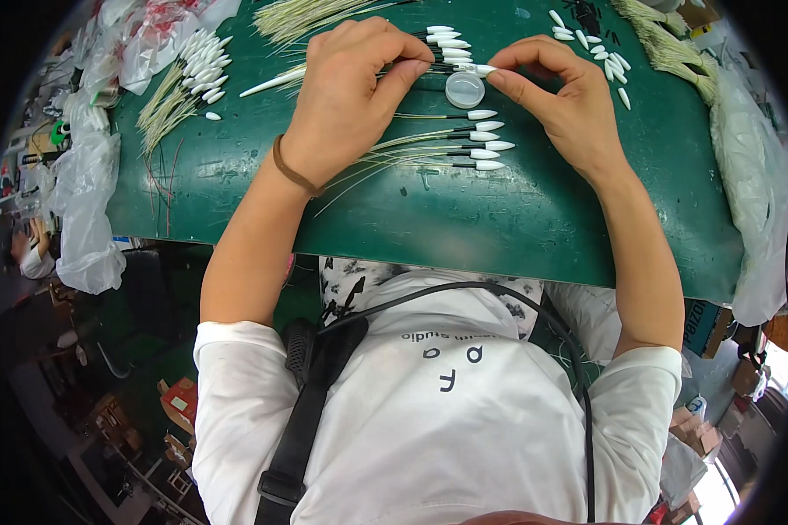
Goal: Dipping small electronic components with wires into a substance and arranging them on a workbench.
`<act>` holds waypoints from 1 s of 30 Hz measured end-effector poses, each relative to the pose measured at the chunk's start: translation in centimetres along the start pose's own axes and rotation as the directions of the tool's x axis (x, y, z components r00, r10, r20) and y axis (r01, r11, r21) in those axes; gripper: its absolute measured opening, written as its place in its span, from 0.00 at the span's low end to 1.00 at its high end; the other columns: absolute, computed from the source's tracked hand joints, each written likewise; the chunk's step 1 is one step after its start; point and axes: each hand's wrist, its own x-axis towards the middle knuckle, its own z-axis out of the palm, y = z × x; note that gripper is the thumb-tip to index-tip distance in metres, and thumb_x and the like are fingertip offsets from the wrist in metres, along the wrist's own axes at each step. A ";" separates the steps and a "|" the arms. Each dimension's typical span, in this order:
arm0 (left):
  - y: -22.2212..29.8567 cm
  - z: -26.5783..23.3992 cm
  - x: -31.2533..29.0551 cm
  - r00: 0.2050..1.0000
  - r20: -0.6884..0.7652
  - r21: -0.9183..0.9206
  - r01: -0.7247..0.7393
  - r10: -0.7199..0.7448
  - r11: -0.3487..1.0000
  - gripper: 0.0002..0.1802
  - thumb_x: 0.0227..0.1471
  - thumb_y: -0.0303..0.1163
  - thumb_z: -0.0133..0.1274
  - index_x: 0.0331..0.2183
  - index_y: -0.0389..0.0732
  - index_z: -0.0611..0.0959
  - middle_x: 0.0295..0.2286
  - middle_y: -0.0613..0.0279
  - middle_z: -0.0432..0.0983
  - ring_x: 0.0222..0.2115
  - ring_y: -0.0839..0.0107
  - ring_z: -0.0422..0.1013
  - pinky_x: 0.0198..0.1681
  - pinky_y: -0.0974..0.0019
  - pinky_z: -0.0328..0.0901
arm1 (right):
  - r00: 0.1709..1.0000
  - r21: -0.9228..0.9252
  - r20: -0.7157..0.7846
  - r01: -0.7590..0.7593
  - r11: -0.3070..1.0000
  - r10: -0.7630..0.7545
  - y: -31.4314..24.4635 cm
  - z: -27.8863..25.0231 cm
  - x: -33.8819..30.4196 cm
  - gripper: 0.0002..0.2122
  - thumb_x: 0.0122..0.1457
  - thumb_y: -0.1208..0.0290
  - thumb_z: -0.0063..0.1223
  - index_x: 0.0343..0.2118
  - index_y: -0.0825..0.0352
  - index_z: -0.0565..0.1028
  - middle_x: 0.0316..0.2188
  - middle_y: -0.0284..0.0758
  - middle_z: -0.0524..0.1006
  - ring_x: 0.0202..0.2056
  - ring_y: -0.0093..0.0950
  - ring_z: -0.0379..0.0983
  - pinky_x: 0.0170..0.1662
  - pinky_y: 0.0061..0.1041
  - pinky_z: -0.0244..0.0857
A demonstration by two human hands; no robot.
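My left hand (350, 92) pinches a thin stem with a dark end between thumb and forefinger. Opposite it, my right hand (573, 105) is closed on a white pointed tip (474, 68), whose blunt end meets the stem. Just below that tip stands a small round clear cup (464, 90). Nearer to me lies a spread row of pale stems (403, 140) with black sleeves, each ending in a white tip (488, 146). Beyond my fingers, more white-tipped stems (447, 40) lie side by side. The far end of the held stem is hidden by my left hand.
The green tabletop (517, 214) carries loose white tips (617, 66) and black sleeves (591, 16) at the far right. Stem bundles lie at the back (302, 19) and far right (665, 44); a white-tipped bundle (203, 66) sits left. Plastic bags (87, 210) hang over the left edge.
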 end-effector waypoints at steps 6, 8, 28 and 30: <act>0.6 0.4 0.1 1.000 0.007 -0.002 0.006 -0.006 1.000 0.03 0.51 0.24 0.59 0.31 0.37 0.84 0.28 0.60 0.78 0.30 0.64 0.73 0.34 0.66 0.65 | 0.999 0.067 0.035 -0.018 0.998 0.016 0.0 0.4 0.0 0.06 0.53 0.71 0.65 0.32 0.66 0.82 0.30 0.27 0.79 0.30 0.19 0.69 0.37 0.20 0.62; 0.8 0.6 0.1 0.999 -0.007 0.010 -0.035 0.035 0.999 0.03 0.50 0.25 0.59 0.31 0.38 0.84 0.28 0.61 0.77 0.31 0.63 0.73 0.36 0.64 0.64 | 0.999 0.066 0.035 -0.028 0.997 0.026 0.0 0.2 0.0 0.06 0.53 0.71 0.65 0.32 0.66 0.82 0.30 0.27 0.79 0.31 0.20 0.69 0.37 0.20 0.62; -2.0 0.8 1.2 0.997 -0.067 0.057 0.047 -0.043 0.997 0.05 0.51 0.27 0.61 0.33 0.39 0.86 0.31 0.61 0.79 0.34 0.65 0.74 0.39 0.66 0.66 | 0.979 -0.216 -0.199 0.007 0.976 -0.051 -2.3 -2.5 1.5 0.08 0.57 0.75 0.61 0.39 0.69 0.80 0.29 0.30 0.76 0.32 0.16 0.71 0.36 0.16 0.64; -2.9 0.7 0.9 0.998 -0.066 0.157 0.020 -0.010 0.987 0.05 0.49 0.28 0.62 0.32 0.41 0.87 0.30 0.62 0.79 0.34 0.63 0.74 0.39 0.64 0.65 | 0.981 -0.218 -0.195 -0.031 0.976 -0.013 -0.3 -4.7 1.9 0.09 0.57 0.73 0.62 0.40 0.68 0.80 0.32 0.32 0.77 0.34 0.18 0.71 0.38 0.18 0.64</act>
